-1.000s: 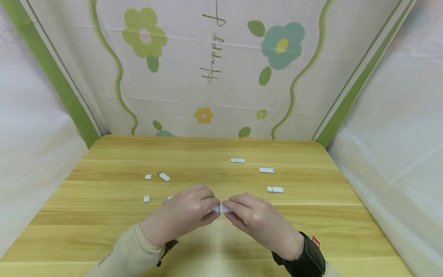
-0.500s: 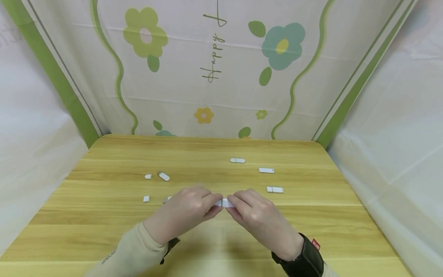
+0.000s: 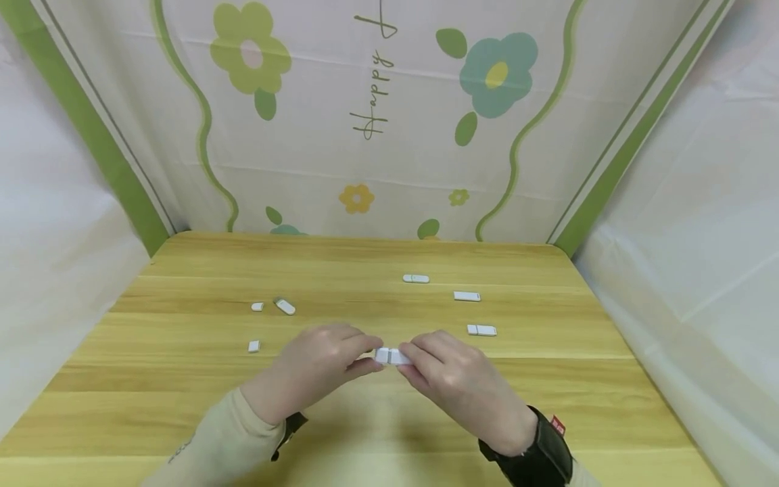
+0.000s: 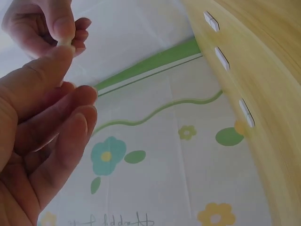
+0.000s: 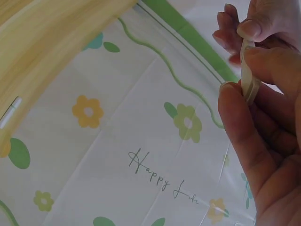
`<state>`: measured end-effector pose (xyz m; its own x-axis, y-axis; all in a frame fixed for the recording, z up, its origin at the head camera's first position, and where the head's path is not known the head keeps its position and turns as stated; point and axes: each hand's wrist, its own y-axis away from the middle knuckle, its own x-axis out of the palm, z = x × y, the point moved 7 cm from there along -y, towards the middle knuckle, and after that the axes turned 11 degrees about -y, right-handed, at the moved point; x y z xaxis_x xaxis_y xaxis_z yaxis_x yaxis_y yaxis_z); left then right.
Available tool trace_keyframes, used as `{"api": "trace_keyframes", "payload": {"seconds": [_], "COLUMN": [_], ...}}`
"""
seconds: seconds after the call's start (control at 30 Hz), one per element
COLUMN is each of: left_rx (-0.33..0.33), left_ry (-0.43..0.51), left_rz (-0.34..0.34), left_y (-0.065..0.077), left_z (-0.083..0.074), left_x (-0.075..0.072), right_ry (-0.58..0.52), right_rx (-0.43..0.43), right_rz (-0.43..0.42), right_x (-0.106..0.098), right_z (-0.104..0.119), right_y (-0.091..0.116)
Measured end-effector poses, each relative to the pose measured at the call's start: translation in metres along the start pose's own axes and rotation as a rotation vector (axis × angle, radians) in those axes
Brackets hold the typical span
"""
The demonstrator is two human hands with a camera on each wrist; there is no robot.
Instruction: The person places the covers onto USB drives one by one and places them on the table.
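A white USB flash drive [image 3: 391,356] is held in the air between both hands, above the middle of the table. Its two white parts meet at a thin seam near the left end. At that end my left hand [image 3: 322,362] pinches it by the edges between thumb and forefinger. My right hand [image 3: 453,379] grips the other end, covering part of it. In the right wrist view the drive [image 5: 247,70] runs up between both sets of fingertips. The left wrist view shows only a sliver, mostly behind the left thumb [image 4: 44,73].
On the wooden table [image 3: 152,406], two capped flash drives [image 3: 416,279] [image 3: 482,330] and a plain white stick [image 3: 466,296] lie to the right. An uncapped drive [image 3: 285,306] and two loose caps [image 3: 257,307] [image 3: 253,346] lie left. A flowered curtain [image 3: 304,155] stands behind.
The hands have risen slightly with the flash drive. My left fingers have spread to its edges, so more of the left end shows. Another drive beside the left hand is now hidden.
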<state>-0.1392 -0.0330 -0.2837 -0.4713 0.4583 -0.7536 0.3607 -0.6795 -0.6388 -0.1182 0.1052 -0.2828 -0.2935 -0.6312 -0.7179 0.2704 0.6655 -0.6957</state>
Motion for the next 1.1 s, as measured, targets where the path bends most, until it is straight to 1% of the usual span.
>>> {"api": "trace_keyframes", "payload": {"seconds": [0.07,0.27,0.43,0.63,0.87,1.1], "left_rx": [0.016,0.098,0.129,0.138,0.139,0.139], "left_ry": [0.001,-0.005,0.005,-0.010,0.019,-0.002], "left_rz": [0.002,-0.008,-0.016,-0.003,-0.015,0.003], "left_y": [0.0003,-0.0029,-0.0063,-0.0071,-0.0092,-0.0069], "left_z": [0.0005,-0.0035,-0.0063,-0.0082,-0.0092,-0.0094], "left_x": [-0.0011,-0.0055,-0.0087,-0.0071,-0.0077,0.0010], "right_ry": [0.000,-0.009,-0.025,-0.032,-0.026,-0.016], "right_rx": [-0.007,-0.026,-0.036,-0.049,-0.055,-0.052], "right_rz": [0.012,0.027,0.026,0.052,0.041,0.082], "right_x": [0.0015,0.0025,0.0004,0.0021,0.0013,0.0081], "right_z": [0.0018,0.0060,0.0065,0.0058,0.0055,0.0027], "right_y": [0.0002,0.0006,0.0007,0.0009,0.0008,0.0058]}}
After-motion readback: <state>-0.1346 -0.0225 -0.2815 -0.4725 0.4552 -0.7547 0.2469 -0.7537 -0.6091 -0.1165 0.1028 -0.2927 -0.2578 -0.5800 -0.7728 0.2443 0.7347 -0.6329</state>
